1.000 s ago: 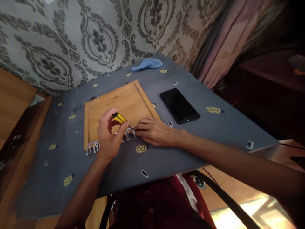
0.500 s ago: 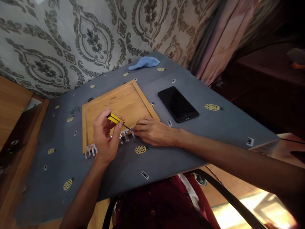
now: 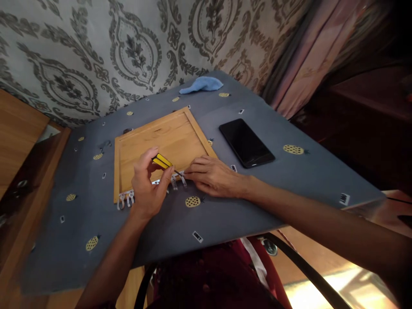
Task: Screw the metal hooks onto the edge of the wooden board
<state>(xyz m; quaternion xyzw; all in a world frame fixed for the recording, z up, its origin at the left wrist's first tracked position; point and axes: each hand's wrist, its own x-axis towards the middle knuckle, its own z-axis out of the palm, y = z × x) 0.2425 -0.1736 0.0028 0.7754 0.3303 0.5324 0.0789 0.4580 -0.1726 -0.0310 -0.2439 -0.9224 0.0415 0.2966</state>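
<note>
My left hand (image 3: 148, 189) is closed on a yellow and black screwdriver (image 3: 162, 161), whose shaft slants down to the right. Its tip meets the near edge of a wooden framed panel (image 3: 157, 139) lying flat. Along that edge runs a metal strip with several small curved hooks (image 3: 130, 196), partly covered by my left hand. At the right end of the strip rests my right hand (image 3: 216, 177), its fingertips pinched together beside the screwdriver tip. What those fingers hold, if anything, is hidden.
A black phone (image 3: 246, 142) lies right of the panel. A blue cloth (image 3: 202, 84) sits at the far side of the table (image 3: 154, 244), near the patterned curtain (image 3: 135, 47). Small dark items (image 3: 104, 146) lie left of the panel. A wooden cabinet (image 3: 22, 141) stands at the left.
The whole view has shifted slightly, with the table things appearing a little further right. Both hands keep nearly the same places at the panel's edge, and the screwdriver stays in my left hand.
</note>
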